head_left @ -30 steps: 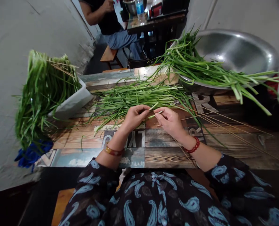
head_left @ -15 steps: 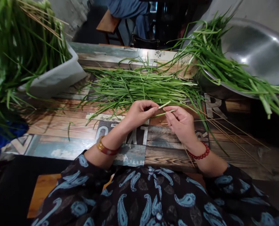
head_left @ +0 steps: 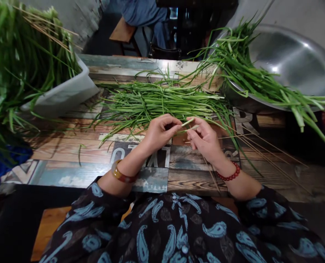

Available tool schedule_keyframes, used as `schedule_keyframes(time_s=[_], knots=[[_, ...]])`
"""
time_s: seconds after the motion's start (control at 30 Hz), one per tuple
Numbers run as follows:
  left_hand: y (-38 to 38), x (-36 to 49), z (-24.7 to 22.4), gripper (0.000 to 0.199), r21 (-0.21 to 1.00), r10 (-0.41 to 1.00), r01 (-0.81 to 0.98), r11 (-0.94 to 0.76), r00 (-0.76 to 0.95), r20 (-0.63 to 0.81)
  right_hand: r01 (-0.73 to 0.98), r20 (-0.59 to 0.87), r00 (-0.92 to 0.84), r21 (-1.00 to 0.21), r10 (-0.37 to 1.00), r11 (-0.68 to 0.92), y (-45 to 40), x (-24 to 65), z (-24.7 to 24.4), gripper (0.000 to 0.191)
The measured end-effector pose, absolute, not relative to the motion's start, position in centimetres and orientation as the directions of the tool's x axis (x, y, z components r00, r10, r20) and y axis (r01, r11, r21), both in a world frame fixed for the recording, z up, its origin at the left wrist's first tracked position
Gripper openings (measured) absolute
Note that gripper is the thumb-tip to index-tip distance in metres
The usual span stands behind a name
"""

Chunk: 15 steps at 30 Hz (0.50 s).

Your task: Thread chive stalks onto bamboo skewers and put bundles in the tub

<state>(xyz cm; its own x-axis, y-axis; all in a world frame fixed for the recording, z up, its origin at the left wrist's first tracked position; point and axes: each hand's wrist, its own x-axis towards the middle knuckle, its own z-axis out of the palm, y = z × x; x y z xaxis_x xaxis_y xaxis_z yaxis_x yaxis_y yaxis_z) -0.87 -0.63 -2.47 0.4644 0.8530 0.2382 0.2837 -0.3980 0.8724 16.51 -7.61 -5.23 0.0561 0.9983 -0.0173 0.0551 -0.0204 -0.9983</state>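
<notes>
My left hand (head_left: pixel 162 132) is closed in a pinch on a garlic chive stalk (head_left: pixel 188 122), whose pale cut end points up and to the right. Close beside it, my right hand (head_left: pixel 205 141) is also closed, thumb against fingers. A second pale chive end (head_left: pixel 194 127) shows between its fingertips. Just beyond both hands lies a loose pile of green garlic chives (head_left: pixel 162 100), spread sideways on the wood-patterned table (head_left: pixel 66 148). Thin bamboo skewers (head_left: pixel 269 157) lie to the right of my right hand, and some pass beneath it.
At left, a white plastic bin (head_left: pixel 66 89) overflows with chives, with several skewers (head_left: pixel 45 31) on top. A large metal basin (head_left: pixel 296 54) at right has chives (head_left: pixel 247 69) draped over its rim. A blue bag (head_left: pixel 7 160) sits at the left edge. Beyond the table, a person (head_left: pixel 146 14) is seated.
My right hand has shifted slightly left, its fingers closer to the chive end at my left fingertips. My left hand keeps its pinch. The whole view has shifted slightly.
</notes>
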Motion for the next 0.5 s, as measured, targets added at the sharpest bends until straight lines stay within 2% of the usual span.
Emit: schedule_keyframes(time_s=[0.13,0.27,0.5], knots=[[-1.05,-0.44,-2.72,0.011,0.934,0.850,0.214,-0.287,0.506,0.146,0.001,0.017,0.047,-1.000,0.999,0.017,-7.51,16.27,-5.13,0.027],[-1.30,-0.09,-2.95,0.014,0.969,0.845,0.133,-0.206,0.525,0.107,-0.060,-0.033,0.089,-0.998,0.995,-0.028,-7.38,15.96,-5.07,0.029],[-1.36,-0.31,-2.42,0.014,0.886,0.824,0.197,-0.419,0.491,0.281,-0.110,-0.057,0.063,-0.993,0.996,-0.050,-7.39,15.89,-5.10,0.031]])
